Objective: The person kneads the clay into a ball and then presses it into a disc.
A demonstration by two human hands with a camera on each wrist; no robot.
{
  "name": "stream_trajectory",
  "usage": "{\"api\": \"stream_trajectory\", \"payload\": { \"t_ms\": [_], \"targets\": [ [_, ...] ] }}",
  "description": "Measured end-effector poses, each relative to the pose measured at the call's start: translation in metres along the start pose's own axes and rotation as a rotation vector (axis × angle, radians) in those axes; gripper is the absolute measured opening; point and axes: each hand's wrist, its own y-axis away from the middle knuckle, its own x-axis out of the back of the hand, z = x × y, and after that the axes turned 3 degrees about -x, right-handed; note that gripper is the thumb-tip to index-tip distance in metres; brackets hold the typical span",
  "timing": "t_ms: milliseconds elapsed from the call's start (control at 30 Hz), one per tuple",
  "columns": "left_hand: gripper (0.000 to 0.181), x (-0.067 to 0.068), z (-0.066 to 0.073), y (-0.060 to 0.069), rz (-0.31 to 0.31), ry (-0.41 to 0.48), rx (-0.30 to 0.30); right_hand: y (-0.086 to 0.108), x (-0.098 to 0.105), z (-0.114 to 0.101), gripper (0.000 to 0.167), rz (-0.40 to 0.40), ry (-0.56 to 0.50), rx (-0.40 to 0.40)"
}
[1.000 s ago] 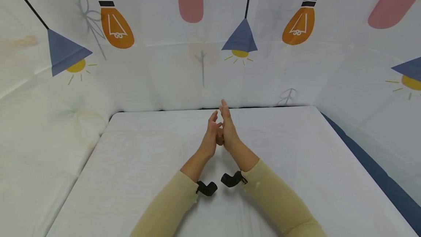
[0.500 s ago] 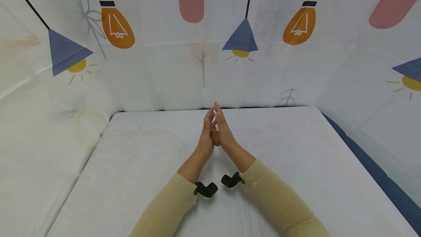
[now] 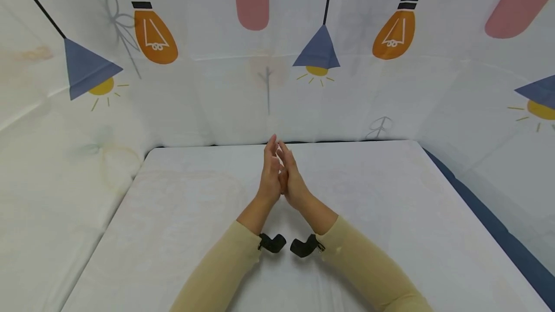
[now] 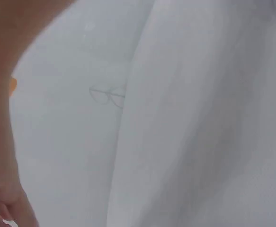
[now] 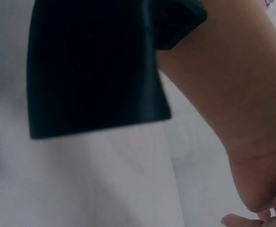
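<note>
Near the table's far side, my left hand (image 3: pixel 269 177) and right hand (image 3: pixel 296 183) meet palm to palm above the white tabletop (image 3: pixel 368 196). Their fingers are mostly straight and point away from me. Where the palms touch, the thumbs and inner fingers are partly hidden. Neither hand holds an object. In the left wrist view, part of the left hand (image 4: pixel 0 137) shows along the left edge. The right wrist view catches the base of the right hand (image 5: pixel 258 179) at the lower right.
Black wrist cameras, left (image 3: pixel 272 243) and right (image 3: pixel 304 246), jut inward from the beige sleeves. A white curtain (image 3: pixel 208 95) printed with lamps and bulbs hangs behind the table. Dark blue fabric (image 3: pixel 485 215) runs along the right side.
The joined hands have shifted left and slid against each other. The left fingertips now reach farthest, where the right ones did before. The wrist cameras have drawn slightly closer together.
</note>
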Motion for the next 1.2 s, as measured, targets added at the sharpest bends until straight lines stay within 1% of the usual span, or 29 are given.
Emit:
{"api": "stream_trajectory", "payload": {
  "t_ms": [67, 133, 233, 367, 433, 533, 633, 700, 800, 900, 933, 1000, 1067, 1200],
  "targets": [
    [0.114, 0.001, -0.002, 0.0, -0.003, -0.023, 0.005, 0.001, 0.0, -0.001, 0.073, -0.002, -0.032, -0.003],
    [0.114, 0.003, -0.004, 0.0, -0.004, -0.032, 0.02, 0.001, -0.001, -0.003, 0.074, 0.002, -0.046, 0.004],
    [0.113, 0.004, -0.007, 0.0, -0.009, -0.039, 0.044, 0.002, -0.001, -0.005, 0.081, 0.008, -0.073, 0.027],
    [0.115, 0.006, -0.01, -0.001, -0.02, -0.062, 0.059, 0.002, -0.002, -0.006, 0.093, 0.036, -0.07, 0.048],
    [0.115, 0.006, -0.013, -0.001, -0.032, -0.093, 0.05, 0.001, -0.001, -0.007, 0.095, 0.053, -0.043, 0.054],
    [0.115, 0.006, -0.015, 0.001, -0.047, -0.167, 0.04, 0.0, 0.001, -0.009, 0.091, 0.087, -0.001, 0.05],
    [0.112, 0.006, -0.018, 0.002, -0.083, -0.226, 0.037, -0.001, 0.002, -0.011, 0.08, 0.119, 0.038, 0.044],
    [0.111, 0.005, -0.019, 0.003, -0.119, -0.236, 0.042, -0.002, 0.003, -0.013, 0.075, 0.144, 0.057, 0.038],
    [0.111, 0.003, -0.019, 0.005, -0.185, -0.241, 0.046, -0.005, 0.007, -0.015, 0.071, 0.173, 0.076, 0.043],
    [0.113, 0.002, -0.018, 0.006, -0.232, -0.223, 0.062, -0.01, 0.012, -0.016, 0.07, 0.19, 0.081, 0.058],
    [0.114, 0.002, -0.018, 0.007, -0.245, -0.209, 0.063, -0.011, 0.013, -0.016, 0.07, 0.196, 0.079, 0.069],
    [0.114, 0.001, -0.016, 0.007, -0.262, -0.167, 0.087, -0.015, 0.016, -0.016, 0.069, 0.208, 0.086, 0.093],
    [0.112, 0.0, -0.014, 0.008, -0.266, -0.107, 0.111, -0.018, 0.019, -0.015, 0.069, 0.22, 0.107, 0.119],
    [0.11, -0.003, -0.008, 0.01, -0.245, 0.07, 0.153, -0.023, 0.024, -0.013, 0.068, 0.21, 0.178, 0.172]
  ]
}}
